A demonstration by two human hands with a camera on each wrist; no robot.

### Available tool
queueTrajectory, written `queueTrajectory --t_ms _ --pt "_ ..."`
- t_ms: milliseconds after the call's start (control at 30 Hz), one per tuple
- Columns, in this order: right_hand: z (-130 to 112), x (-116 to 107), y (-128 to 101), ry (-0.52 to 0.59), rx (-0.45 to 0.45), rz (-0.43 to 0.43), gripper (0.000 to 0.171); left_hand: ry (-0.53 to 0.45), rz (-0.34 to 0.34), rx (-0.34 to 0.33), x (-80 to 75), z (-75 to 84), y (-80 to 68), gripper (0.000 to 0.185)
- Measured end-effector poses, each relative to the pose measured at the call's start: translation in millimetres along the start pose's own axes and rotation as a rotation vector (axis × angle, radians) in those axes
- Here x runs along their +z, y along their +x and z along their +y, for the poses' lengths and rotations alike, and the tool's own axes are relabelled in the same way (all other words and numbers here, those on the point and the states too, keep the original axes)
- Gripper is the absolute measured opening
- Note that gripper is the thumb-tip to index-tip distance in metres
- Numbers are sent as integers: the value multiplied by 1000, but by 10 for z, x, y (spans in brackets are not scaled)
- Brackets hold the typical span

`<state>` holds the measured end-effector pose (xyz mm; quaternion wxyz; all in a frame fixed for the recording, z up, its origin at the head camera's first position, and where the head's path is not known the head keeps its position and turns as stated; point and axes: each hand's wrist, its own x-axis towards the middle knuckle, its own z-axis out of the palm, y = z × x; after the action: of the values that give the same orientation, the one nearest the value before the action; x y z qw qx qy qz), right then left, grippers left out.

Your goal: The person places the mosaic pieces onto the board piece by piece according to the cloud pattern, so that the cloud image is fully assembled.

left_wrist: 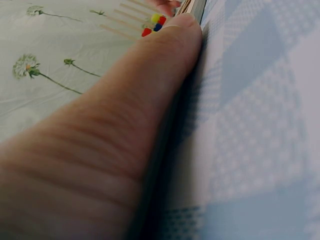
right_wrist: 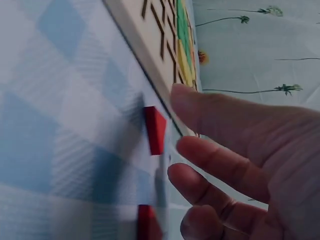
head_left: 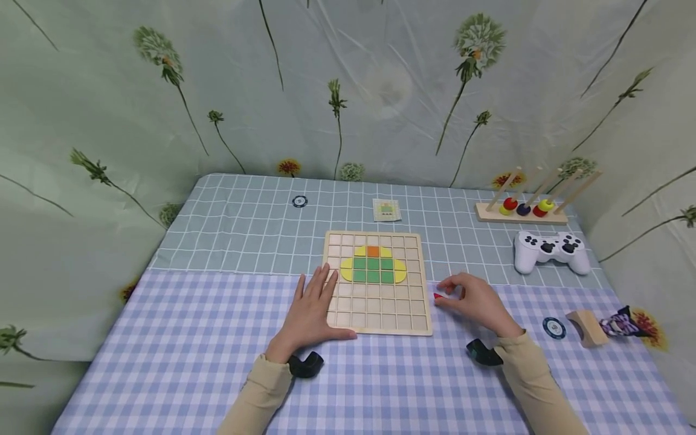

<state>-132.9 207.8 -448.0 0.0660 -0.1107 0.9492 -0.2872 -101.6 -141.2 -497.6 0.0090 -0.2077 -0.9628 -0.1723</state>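
Observation:
A square wooden grid board (head_left: 380,311) lies in front of me, with a patch of green square tiles (head_left: 373,270), yellow curved tiles (head_left: 400,270) and one orange tile (head_left: 373,251) in its upper half. My left hand (head_left: 310,314) rests at its left edge, fingers spread and thumb (left_wrist: 165,45) stretched toward the near edge. To the board's right, my right hand (head_left: 475,299) bends its fingers low over the cloth. A small red piece (right_wrist: 155,131) lies just beyond its parted thumb and forefinger. A second red piece (right_wrist: 148,223) shows lower in the right wrist view.
A small pattern card (head_left: 386,210) and a poker chip (head_left: 299,201) lie behind the board. To the right are a peg stand with beads (head_left: 522,214), a white game controller (head_left: 550,251), another chip (head_left: 554,328), a wooden arch block (head_left: 588,328) and a dark patterned item (head_left: 622,323).

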Motion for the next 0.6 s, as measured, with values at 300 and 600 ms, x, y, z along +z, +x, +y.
queueTrajectory --t_ms 300,600 --pt "29 46 -11 -16 -10 12 17 -3 29 16 -6 -1 -4 127" --pt "8 90 -6 59 30 -25 17 -5 39 22 -1 5 -10 127"
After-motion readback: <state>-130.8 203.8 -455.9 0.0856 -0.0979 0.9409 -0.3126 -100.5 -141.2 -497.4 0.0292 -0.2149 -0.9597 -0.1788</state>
